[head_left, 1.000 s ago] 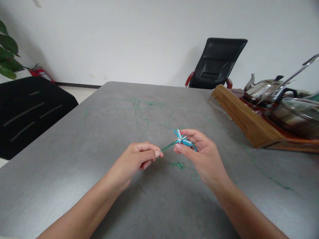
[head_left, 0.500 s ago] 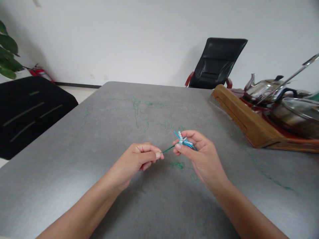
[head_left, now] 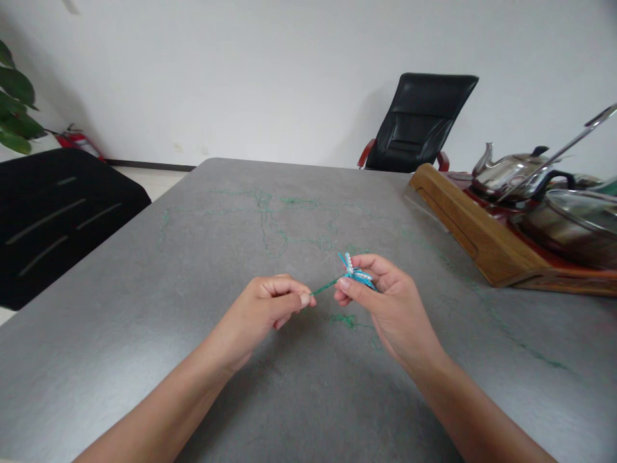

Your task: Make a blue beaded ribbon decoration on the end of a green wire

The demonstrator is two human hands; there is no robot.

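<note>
Between finger and thumb, my right hand (head_left: pixel 380 289) pinches a blue bow-like ornament (head_left: pixel 359 275) edged with white beads. From it a green-wrapped stem (head_left: pixel 325 287) runs down to the left. My left hand (head_left: pixel 279 301) closes its thumb and forefinger on the stem's lower end, just above the table. Part of the ornament is covered by the right fingers. A small tangle of green thread (head_left: pixel 343 319) lies on the table below and between the hands.
More loose green thread (head_left: pixel 274 238) trails over the grey table (head_left: pixel 120 308). A wooden tray (head_left: pixel 463 238) at the right holds a metal kettle (head_left: pixel 513 170) and a pot (head_left: pixel 573 222). Black chairs stand at the left (head_left: pixel 62 206) and the far side (head_left: pixel 424 116).
The blue ornament has turned slightly in my right fingers. Both hands stay in nearly the same place, the stem still stretched between them.
</note>
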